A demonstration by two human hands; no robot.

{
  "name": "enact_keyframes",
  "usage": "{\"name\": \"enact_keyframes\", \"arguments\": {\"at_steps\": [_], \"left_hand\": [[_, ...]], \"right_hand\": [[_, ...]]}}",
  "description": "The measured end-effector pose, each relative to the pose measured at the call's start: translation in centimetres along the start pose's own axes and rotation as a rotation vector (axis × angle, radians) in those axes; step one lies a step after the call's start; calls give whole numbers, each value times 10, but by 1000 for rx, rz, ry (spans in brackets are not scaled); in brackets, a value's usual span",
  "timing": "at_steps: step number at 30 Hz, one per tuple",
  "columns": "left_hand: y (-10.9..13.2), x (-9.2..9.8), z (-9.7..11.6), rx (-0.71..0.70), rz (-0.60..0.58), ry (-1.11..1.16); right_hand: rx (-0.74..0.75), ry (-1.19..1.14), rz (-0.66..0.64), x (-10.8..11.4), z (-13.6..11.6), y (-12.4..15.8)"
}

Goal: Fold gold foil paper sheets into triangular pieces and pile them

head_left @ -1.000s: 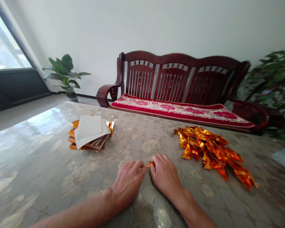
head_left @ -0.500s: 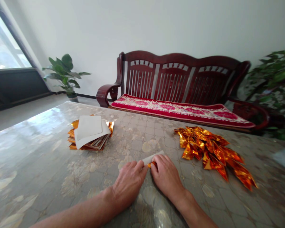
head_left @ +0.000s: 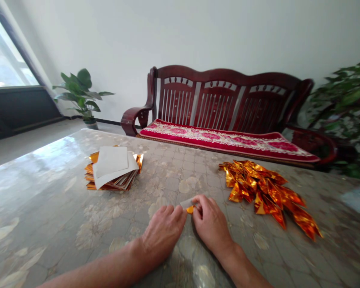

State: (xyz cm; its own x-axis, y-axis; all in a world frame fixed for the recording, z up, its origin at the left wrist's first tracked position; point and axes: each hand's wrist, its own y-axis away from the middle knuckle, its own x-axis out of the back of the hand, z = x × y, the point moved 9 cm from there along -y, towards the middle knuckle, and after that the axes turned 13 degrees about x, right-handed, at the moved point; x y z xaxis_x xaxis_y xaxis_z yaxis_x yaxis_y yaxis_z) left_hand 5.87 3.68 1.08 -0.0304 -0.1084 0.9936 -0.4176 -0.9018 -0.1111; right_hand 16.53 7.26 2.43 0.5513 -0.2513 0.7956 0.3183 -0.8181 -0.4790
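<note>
Behind the table [head_left: 57, 216], at twelve to one o'clock from the hands, stands a dark red bench [head_left: 219, 76] with a flowered cover [head_left: 213, 136] on its seat; one plant [head_left: 84, 82] is at about eleven, near the pale wall [head_left: 228, 32].

Both forearms come from the lower edge, the left from seven o'clock and the right from five, and they meet low over the table. Left hand [head_left: 165, 226] has its back upward, the fingers bent and close together, grasping the left end of the paper [head_left: 190, 210]; its thumb I cannot see well. Right hand [head_left: 211, 224] is curled, with forefinger and thumb around the right end of the same paper, the forefinger a little raised.

This paper is between the two hands, just above the middle of the lower table. It shows a small shiny orange part, and behind it a narrow pale strip; the rest is covered by the fingers.

At ten o'clock lies an uneven stack [head_left: 115, 170], orange and whitish, with pale sheets on top. At two o'clock spreads a pile [head_left: 264, 192] of folded, pointed, shiny orange pieces.
</note>
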Motion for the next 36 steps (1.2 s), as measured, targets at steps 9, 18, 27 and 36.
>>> {"name": "enact_keyframes", "arguments": {"at_steps": [9, 18, 27, 36], "left_hand": [[1, -1, 1, -21, 2, -1], [-2, 0, 1, -15, -15, 43], [-6, 0, 5, -16, -59, 109], [-3, 1, 12, -108, -23, 16]], "right_hand": [[14, 41, -21, -1, -2, 0], [-18, 29, -50, -5, 2, 0], [-34, 0, -39, -3, 4, 0], [12, -17, -61, -7, 3, 0]]}}
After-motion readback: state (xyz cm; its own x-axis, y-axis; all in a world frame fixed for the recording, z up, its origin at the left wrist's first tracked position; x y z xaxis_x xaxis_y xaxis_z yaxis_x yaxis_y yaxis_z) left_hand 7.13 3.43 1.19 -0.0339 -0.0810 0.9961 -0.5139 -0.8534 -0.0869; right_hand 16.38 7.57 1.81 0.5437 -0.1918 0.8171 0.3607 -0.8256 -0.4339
